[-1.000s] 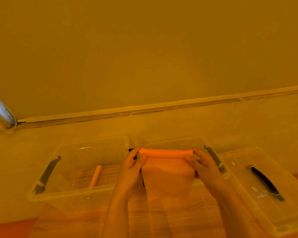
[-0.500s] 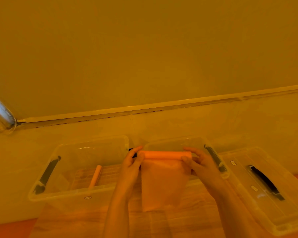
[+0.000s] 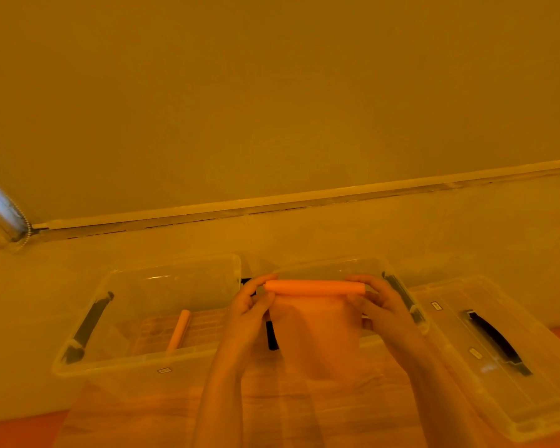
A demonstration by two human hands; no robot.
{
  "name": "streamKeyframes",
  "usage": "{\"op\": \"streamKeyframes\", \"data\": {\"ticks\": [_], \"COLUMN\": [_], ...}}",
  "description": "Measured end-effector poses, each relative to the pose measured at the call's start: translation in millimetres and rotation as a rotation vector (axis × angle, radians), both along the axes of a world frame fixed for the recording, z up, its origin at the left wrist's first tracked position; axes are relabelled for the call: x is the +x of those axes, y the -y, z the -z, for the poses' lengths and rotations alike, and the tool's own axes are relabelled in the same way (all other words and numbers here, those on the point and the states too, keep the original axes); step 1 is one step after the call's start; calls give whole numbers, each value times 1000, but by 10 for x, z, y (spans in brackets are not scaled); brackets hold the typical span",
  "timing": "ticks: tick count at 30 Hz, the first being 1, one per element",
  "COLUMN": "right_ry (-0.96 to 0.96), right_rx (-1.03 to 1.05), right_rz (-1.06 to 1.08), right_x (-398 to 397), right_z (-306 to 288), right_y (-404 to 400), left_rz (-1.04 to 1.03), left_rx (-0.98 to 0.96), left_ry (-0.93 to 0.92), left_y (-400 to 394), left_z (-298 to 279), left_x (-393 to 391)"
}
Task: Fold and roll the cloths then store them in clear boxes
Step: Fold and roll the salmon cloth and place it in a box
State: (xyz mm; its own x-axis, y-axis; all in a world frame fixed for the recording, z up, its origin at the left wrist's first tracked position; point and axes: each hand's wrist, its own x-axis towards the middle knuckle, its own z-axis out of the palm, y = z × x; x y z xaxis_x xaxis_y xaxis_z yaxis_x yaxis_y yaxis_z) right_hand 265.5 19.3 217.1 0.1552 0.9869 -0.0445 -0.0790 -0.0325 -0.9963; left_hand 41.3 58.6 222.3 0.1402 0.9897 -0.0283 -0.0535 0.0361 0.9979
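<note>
At the bottom of the frame lies a wooden surface [image 3: 175, 412], under strong orange light. Above it, in the centre, the left hand [image 3: 249, 313] and the right hand [image 3: 380, 310] each pinch one end of an orange cloth [image 3: 314, 315], rolled at the top; its loose part hangs blurred. Behind stand two clear boxes: the left box [image 3: 88, 360] holds a rolled cloth [image 3: 179, 331], the middle box [image 3: 333, 266] is mostly hidden. A lid [image 3: 485, 360] lies right, partly cut off. Farther, a plain wall [image 3: 272, 108].

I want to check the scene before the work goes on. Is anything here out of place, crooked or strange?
Nothing stands out. Both hands, left hand and right hand, hold a half-rolled cloth, and one rolled cloth lies in the left clear box.
</note>
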Motion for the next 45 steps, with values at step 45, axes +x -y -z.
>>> {"op": "streamKeyframes", "data": {"ticks": [45], "right_ry": [-29], "right_rx": [-33], "right_rz": [-65], "right_x": [-98], "right_z": [-43], "right_y": [39], "left_rz": [-48], "left_rx": [38], "left_ry": [-19], "left_y": [63], "left_z": [0], "left_x": [-18]}}
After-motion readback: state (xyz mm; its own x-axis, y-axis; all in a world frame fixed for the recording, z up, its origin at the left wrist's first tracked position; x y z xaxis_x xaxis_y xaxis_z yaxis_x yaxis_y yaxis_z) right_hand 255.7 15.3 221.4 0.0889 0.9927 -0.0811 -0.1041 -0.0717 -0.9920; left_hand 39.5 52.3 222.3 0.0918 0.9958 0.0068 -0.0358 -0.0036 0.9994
